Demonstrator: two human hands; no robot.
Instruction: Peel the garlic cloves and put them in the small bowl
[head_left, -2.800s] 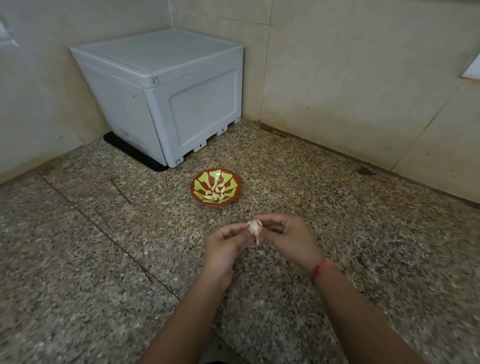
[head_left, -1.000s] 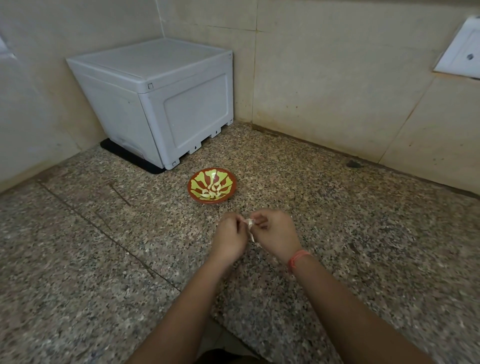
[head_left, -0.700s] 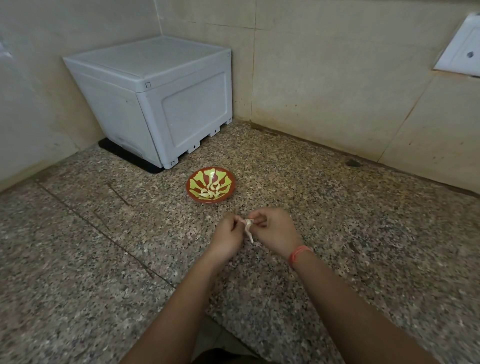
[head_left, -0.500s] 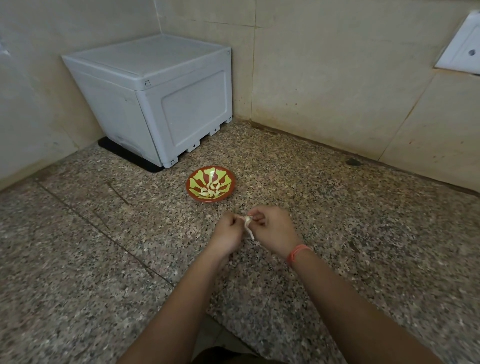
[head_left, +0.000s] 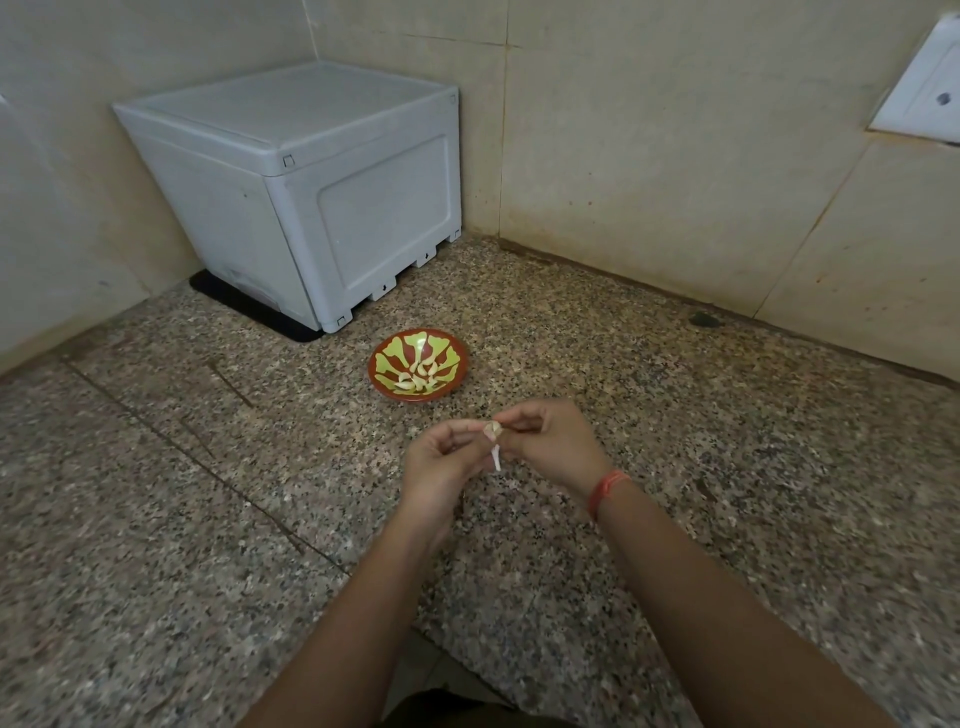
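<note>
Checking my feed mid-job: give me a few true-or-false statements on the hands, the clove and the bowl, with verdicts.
1. Both the left hand and the right hand pinch the garlic clove. True.
2. The small bowl is empty. False: peeled cloves lie in it.
3. A strip of skin hangs from the clove. True.
4. The bowl touches the grey box. False: it stands apart, on the granite surface.

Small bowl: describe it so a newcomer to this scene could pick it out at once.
Find the grey plastic box in the corner of the granite counter. The small bowl sits just in front of it. It alone is red-brown with green rays, holding pale peeled cloves.
</note>
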